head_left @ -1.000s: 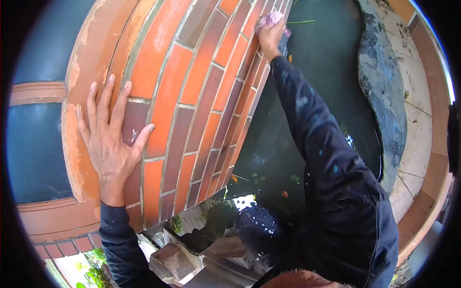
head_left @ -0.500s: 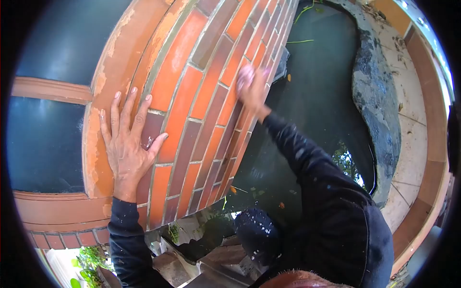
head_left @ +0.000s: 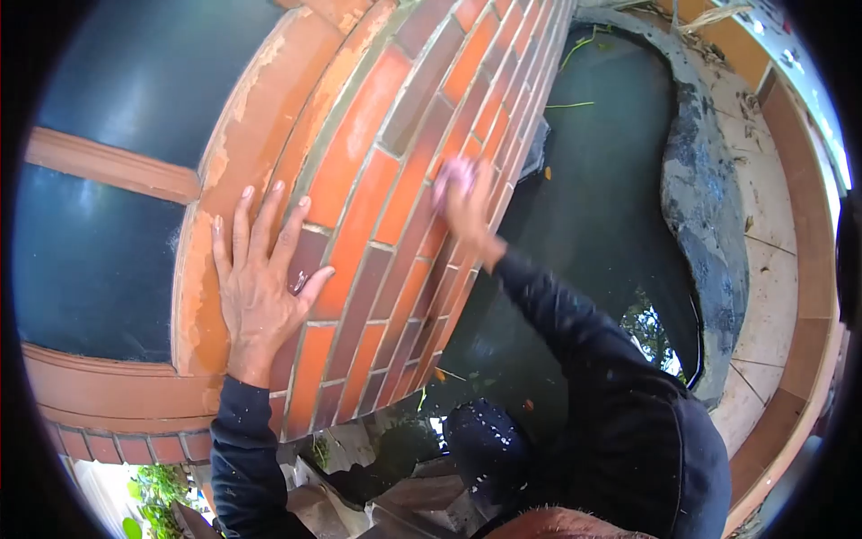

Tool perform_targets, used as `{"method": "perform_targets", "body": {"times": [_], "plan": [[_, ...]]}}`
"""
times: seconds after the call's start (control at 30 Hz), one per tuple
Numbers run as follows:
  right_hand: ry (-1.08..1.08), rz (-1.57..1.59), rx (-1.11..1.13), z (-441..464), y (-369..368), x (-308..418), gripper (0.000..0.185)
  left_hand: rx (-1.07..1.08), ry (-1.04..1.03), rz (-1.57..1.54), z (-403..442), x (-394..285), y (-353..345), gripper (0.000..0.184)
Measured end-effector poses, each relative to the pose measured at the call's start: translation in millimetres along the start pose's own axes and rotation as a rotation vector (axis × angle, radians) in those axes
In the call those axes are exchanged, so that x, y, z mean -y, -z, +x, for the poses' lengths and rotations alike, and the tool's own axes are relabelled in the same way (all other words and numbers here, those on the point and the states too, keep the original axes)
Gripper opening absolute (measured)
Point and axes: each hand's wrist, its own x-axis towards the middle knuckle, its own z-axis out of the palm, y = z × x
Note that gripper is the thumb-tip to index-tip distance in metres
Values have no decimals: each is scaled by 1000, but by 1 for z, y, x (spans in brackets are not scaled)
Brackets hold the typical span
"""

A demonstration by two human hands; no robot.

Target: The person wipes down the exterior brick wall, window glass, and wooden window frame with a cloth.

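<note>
A brick-faced wall [head_left: 359, 260], its tiles orange and dark brown with grey joints, fills the middle of the view. Flat against its left part lies my left hand [head_left: 260, 287], fingers spread and holding nothing, partly over the peeling orange frame [head_left: 211, 269]. My right hand [head_left: 470, 211] is closed around a pinkish-purple wad [head_left: 455, 182], pressed to the bricks near the wall's right side. Blur hides whether the wad is a cloth or a sponge. Both arms wear wet black sleeves.
Dark pond water [head_left: 602, 180] lies right of the wall, bordered by a grey stone rim [head_left: 705, 234] and a tiled ledge [head_left: 768, 296]. Dark window panes [head_left: 99, 260] are at left. Below are angular rocks [head_left: 422, 499], a dark knee [head_left: 485, 440] and green plants [head_left: 157, 494].
The view has shifted, so the wall appears lower and farther right. My right hand with the wad has moved slightly left across the bricks. My left hand keeps its place on the wall.
</note>
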Motion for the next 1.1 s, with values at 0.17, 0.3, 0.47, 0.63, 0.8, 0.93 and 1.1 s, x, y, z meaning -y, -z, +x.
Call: {"method": "perform_targets", "body": {"times": [0.17,0.3,0.47,0.63,0.8,0.93,1.1], "plan": [[-370,-146,-326,155,-22,-5,58,19,5,27,2,-3,8,86],[-300,-133,-93,69,-7,6,49,-36,-10,-6,-2,-7,8,83],[-461,-120,654,-70,65,89,45,-145,-191,-101,54,-24,3,84],[-270,258,221,-12,76,108,31,-211,-234,1,135,-32,-25,90],[-593,432,236,1,40,79,45,-185,-216,75,143,-28,-33,89],[-40,-173,279,-31,-20,88,59,-218,-235,50,146,-28,-33,86],[-191,4,14,146,-42,0,40,-204,-224,27,146,-28,-34,85]]}}
